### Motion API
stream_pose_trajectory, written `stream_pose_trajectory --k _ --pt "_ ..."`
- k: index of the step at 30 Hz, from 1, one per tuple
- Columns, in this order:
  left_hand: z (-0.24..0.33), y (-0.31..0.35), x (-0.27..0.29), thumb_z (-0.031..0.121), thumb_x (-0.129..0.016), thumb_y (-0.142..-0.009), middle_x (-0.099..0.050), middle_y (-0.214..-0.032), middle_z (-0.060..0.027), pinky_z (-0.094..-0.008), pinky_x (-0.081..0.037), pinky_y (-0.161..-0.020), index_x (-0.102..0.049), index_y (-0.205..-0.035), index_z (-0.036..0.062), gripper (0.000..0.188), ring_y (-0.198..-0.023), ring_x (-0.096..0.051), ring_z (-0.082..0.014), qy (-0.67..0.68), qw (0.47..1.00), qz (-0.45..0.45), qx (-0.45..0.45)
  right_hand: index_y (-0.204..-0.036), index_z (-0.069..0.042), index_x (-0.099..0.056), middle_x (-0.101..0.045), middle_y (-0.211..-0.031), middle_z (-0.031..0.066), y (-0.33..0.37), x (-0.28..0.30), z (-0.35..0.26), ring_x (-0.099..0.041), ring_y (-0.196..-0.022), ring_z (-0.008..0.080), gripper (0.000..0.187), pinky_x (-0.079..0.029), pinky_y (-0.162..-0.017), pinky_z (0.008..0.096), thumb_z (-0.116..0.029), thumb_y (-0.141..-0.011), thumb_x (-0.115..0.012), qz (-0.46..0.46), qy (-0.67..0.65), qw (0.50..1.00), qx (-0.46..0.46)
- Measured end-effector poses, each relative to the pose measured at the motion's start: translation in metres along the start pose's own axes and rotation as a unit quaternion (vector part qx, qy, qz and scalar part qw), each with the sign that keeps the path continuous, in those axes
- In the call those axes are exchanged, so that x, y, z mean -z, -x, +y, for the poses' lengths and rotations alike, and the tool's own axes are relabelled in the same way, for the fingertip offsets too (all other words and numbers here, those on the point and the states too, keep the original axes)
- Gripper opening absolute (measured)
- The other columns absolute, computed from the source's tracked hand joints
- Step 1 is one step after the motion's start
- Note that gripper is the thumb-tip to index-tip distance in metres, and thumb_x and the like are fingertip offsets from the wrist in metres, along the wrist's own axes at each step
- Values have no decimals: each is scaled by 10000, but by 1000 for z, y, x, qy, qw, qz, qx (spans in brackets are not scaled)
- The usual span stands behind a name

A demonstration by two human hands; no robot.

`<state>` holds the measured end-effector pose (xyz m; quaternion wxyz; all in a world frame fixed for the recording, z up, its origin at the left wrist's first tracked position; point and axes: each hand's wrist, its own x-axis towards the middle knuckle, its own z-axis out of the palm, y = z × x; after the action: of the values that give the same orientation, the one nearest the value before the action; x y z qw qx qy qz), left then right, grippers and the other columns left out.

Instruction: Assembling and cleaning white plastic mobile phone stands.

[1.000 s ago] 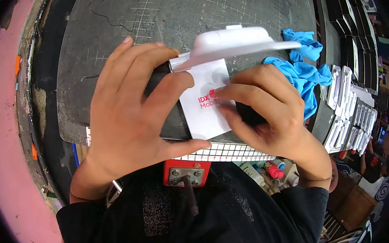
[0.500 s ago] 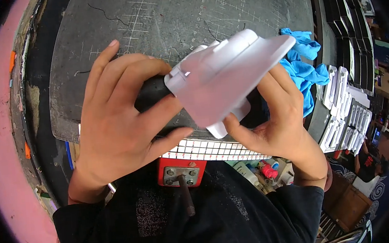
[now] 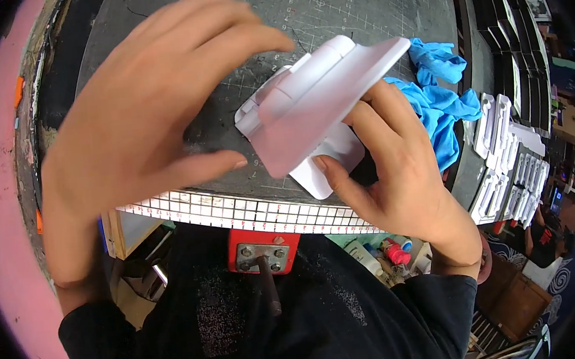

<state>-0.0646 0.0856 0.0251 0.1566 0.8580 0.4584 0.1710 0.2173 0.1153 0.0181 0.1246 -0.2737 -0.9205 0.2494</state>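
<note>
A white plastic piece with hinged panels point(image 3: 322, 102), which looks like a folding stand, is propped partly unfolded over the dark work surface. My right hand point(image 3: 405, 170) grips it from the right, thumb against the lower panel and fingers behind the wide slanted panel, which hides some fingertips. To its left, my left hand point(image 3: 140, 110) is raised and smeared by motion. Its thumb and fingers are spread apart, with nothing between them. A gap separates the left fingertips from the hinge end of the piece.
The grey table mat point(image 3: 328, 7) carries white grid lines. A white checked ruler strip point(image 3: 236, 210) runs along the front edge, above a red bracket point(image 3: 264, 249) with a metal rod. Blue cloth point(image 3: 441, 110) lies at the right, beside several white plastic parts point(image 3: 502, 156) and black racks point(image 3: 512, 33).
My left hand has let go of the white piece and moved up and left, opening wide. The piece has shifted slightly left, still in my right hand.
</note>
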Motion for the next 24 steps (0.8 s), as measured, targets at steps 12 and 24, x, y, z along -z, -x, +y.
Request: stream_pose_trajectory --k 12,24 --pt "-51 -41 -25 306 -978 -610 -479 -1566 -209 -739 -89 -1240 -686 -1391 189 842 -1568 -317 -464 69 981 -90 -156 -1303 23 -656 -617 -1302 240 -2 3 6 -607 -1192 446 563 -498 -1019 473 -23 -769 -830 -14 -31 999 -16" --pt "-39 -21 -7 322 -984 -613 -485 -1567 -205 -770 -84 -1226 -715 -1385 184 830 -1558 -344 -459 106 986 -106 -79 -1098 -5 -762 -718 -1063 161 -11 7 8 -714 -957 352 376 -554 -838 410 -46 -735 -851 21 -42 999 -9"
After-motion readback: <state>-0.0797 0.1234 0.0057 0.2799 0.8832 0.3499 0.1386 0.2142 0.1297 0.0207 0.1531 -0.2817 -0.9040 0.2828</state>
